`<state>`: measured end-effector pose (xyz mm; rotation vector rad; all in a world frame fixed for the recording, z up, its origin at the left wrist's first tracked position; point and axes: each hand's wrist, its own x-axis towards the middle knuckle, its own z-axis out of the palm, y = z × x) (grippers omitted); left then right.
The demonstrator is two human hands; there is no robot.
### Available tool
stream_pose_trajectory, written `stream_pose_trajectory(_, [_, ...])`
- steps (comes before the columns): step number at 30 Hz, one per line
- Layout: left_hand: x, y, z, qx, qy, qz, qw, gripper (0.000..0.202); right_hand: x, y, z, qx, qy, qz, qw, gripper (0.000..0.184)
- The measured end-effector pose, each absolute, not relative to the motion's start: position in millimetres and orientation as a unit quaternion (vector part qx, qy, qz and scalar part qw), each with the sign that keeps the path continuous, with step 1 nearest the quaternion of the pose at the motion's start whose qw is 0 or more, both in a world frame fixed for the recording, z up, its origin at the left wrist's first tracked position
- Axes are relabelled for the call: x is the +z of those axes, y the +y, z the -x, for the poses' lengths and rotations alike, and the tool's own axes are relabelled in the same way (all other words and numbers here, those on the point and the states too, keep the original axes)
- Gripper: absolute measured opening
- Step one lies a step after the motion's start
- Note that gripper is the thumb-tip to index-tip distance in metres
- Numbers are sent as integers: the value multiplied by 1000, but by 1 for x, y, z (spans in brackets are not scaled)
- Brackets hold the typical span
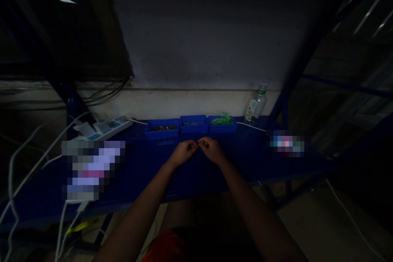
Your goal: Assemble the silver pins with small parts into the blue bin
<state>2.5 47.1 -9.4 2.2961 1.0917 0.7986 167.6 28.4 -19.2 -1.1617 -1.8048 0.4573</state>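
Observation:
Over the middle of the blue table (pixel 196 176), my left hand (pixel 183 151) and my right hand (pixel 211 149) come together, fingertips almost meeting. Both are closed in a pinch. Whatever lies between the fingertips is small and dark, too dim to name. Just beyond my hands stand three blue bins in a row. The left bin (pixel 162 134) holds small brassy metal pieces (pixel 164 128). In the middle bin (pixel 194 130) are thin silvery metal pieces (pixel 193 123). Green, clear plastic pieces (pixel 222 120) heap above the rim of the right bin (pixel 223 129).
A clear plastic bottle (pixel 256 104) with a green cap band stands at the back right. At the left lies a white power strip (pixel 106 130) with plugs and cables. Two blurred-out items lie at the table's left and right. A wall (pixel 196 49) rises behind.

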Motion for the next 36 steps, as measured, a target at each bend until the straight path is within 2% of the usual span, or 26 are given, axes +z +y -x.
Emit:
stream_pose_trajectory(14, [-6, 49, -2, 338, 390, -825, 229, 25, -23, 32, -169, 205, -711, 479, 473, 17])
stream_pose_trajectory(24, [-1, 43, -5, 378, 367, -822, 217, 19, -25, 34, -168, 196, -751, 469, 421, 14])
stream_pose_trajectory(28, [2, 41, -4, 395, 406, -796, 213, 17, -24, 33, -168, 219, -727, 476, 444, 20])
stream_pose_trajectory(31, [2, 41, -4, 370, 417, -801, 217, 18, -24, 33, -168, 236, -704, 482, 464, 22])
stream_pose_trajectory(36, [-1, 45, -4, 327, 375, -848, 183, 21, -25, 32, -169, 254, -705, 485, 451, 21])
